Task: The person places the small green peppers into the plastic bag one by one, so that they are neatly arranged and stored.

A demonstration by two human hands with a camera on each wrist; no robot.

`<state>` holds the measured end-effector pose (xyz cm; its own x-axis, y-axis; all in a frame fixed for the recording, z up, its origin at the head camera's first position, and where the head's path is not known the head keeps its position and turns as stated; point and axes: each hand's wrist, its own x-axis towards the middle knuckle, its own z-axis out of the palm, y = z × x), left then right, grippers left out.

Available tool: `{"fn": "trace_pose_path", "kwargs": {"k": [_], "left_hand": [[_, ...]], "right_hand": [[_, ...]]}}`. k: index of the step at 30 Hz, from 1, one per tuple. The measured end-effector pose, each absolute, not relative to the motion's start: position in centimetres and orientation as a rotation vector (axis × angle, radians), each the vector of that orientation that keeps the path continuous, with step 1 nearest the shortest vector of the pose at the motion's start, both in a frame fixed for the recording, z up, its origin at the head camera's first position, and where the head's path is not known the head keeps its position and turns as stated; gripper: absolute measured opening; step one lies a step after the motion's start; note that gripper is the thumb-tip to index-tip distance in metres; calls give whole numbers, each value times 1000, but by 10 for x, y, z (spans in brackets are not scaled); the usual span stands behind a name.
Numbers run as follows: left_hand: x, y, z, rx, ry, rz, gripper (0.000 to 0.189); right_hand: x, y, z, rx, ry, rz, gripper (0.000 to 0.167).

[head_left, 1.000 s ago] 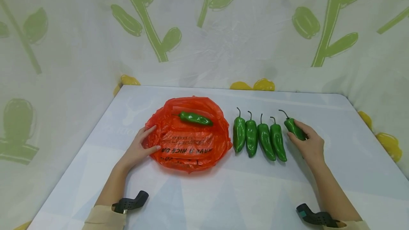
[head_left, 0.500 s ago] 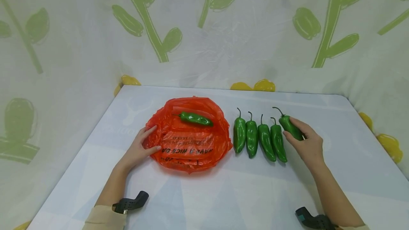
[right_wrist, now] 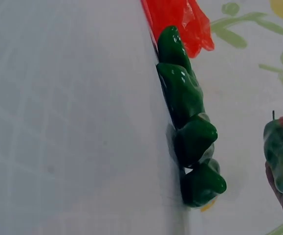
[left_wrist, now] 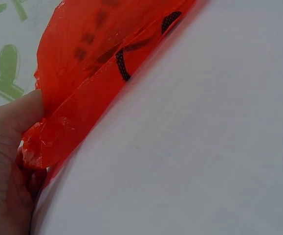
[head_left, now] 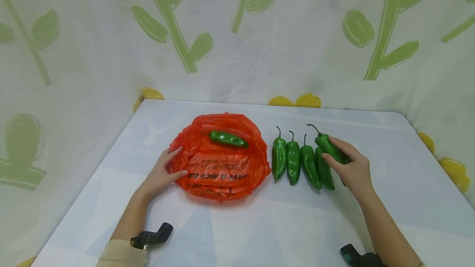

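Note:
My right hand (head_left: pixel 354 171) pinches a green chili pepper (head_left: pixel 328 146) between thumb and fingers. The pepper is raised over the rightmost of several green chili peppers (head_left: pixel 293 163) lying side by side, partly covering it in the head view. From the right wrist, the held pepper (right_wrist: pixel 280 154) shows at the right edge, above the row. At the left, my left hand (head_left: pixel 162 174) grips the rim of a red plastic bag (head_left: pixel 219 164) spread open on the table. Its thumb lies along the bag's outer side (left_wrist: pixel 82 88) in the left wrist view. One green pepper (head_left: pixel 228 139) lies inside the bag.
The white table (head_left: pixel 237 234) has a straight back edge below a pale curtain (head_left: pixel 289 44) printed with green leaves and yellow shapes. Black wrist cameras (head_left: pixel 152 236) sit on both forearms. The pepper row stands close beside the bag's right rim.
My right hand has lifted the pepper and carried it leftward, from beside the row to above its rightmost pepper. The left hand and bag have stayed in place.

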<state>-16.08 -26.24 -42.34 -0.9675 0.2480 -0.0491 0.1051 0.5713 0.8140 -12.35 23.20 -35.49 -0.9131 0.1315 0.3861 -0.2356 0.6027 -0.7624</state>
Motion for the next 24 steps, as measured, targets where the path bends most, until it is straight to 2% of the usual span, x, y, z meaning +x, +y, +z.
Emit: {"fn": "trace_pose_path", "kwargs": {"k": [24], "left_hand": [[-160,-262,-424,312,2637,1375,78]], "right_hand": [[-136,192,-333,301,-2362,1367,48]]}}
